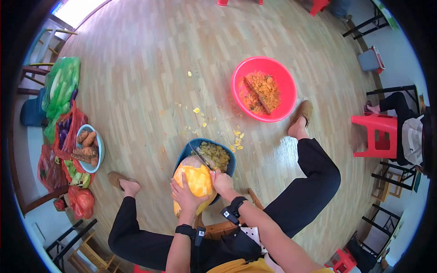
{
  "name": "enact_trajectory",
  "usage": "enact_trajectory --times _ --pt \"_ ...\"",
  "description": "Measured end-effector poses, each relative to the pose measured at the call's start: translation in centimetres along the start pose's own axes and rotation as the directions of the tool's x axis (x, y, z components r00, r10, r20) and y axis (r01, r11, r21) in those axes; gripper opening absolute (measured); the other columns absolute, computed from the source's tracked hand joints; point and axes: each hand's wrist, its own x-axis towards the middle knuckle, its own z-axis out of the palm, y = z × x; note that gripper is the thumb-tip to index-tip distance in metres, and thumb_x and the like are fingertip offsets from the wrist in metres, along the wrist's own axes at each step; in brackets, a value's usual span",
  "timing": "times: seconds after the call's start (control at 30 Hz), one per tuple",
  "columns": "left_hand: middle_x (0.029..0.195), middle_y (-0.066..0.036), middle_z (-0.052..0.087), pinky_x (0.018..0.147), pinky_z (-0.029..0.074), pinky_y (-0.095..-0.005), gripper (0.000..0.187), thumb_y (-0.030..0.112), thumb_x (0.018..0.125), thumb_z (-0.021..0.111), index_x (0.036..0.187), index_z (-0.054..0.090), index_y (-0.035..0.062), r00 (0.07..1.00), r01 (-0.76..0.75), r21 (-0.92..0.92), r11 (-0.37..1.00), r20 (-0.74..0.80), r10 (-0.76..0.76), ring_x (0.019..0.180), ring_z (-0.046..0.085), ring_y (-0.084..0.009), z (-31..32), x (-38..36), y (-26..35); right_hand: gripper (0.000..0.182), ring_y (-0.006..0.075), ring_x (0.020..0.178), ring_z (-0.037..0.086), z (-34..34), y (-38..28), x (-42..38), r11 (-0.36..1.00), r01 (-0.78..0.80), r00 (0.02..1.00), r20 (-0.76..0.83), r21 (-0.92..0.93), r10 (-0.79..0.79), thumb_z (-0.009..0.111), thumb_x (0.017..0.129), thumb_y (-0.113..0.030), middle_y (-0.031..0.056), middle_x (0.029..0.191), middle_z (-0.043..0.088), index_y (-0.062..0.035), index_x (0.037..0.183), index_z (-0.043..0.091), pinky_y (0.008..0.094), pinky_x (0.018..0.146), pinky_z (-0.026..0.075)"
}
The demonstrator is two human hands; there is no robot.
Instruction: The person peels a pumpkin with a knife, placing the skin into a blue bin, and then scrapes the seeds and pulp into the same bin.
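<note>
Your large orange gourd (200,175) rests in the blue basin (232,163) on the floor between your legs, its near end reaching toward you over the rim. Your left hand (186,195) lies on the bared flesh with fingers spread and thumb out to the side; keep that broad hold firm, since cut flesh is likely slippery, and keep those fingertips behind the edge. Your right hand (221,181) has its fingers curled round the handle of the knife (200,156), whose blade slants up and leftward across the far end, where paler skin remains. Whether the edge is biting is too small to tell. Take shallow strokes away from the left hand, follow the curve, and let strips drop onto the greenish scraps (216,154) beside the gourd; turn it only with the blade lifted clear.
</note>
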Motion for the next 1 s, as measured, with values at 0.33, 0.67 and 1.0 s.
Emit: enact_trajectory --times 0.33,0.67,1.0 --pt "0.135 -0.025 0.016 0.092 0.026 -0.0572 0.126 0.048 0.034 0.082 0.137 0.015 0.0195 0.999 -0.005 0.001 1.000 0.041 0.005 0.126 0.018 -0.0402 -0.6 0.3 -0.8 0.038 0.0389 0.059 0.058 0.2 0.9 -3.2 0.996 0.021 0.998 -0.063 0.088 -0.016 0.036 0.090 -0.036 0.0218 0.062 0.058 -0.0006 0.084 0.049 0.0479 0.053 0.046" --pt "0.137 -0.025 0.013 0.093 0.024 -0.0585 0.126 0.046 0.035 0.082 0.138 0.014 0.0205 0.999 0.032 0.017 0.999 0.028 -0.033 0.127 0.016 -0.0409 0.4 -0.9 -0.2 0.046 0.0408 0.073 0.059 5.8 5.0 -0.2 0.950 -0.255 0.967 0.022 0.183 0.255 0.031 0.090 -0.039 0.0248 0.076 0.060 0.0004 0.087 0.053 0.0494 0.066 0.047" --pt "0.137 -0.024 0.013 0.093 0.024 -0.0577 0.127 0.049 0.035 0.081 0.138 0.014 0.0202 1.000 -0.009 -0.038 0.999 -0.009 0.008 0.126 0.016 -0.0408 0.4 -0.7 -0.5 0.047 0.0432 0.068 0.057 0.0 2.1 -5.5 0.971 -0.161 0.986 -0.008 0.176 0.165 0.030 0.091 -0.040 0.0253 0.071 0.058 0.0007 0.085 0.052 0.0512 0.061 0.045"
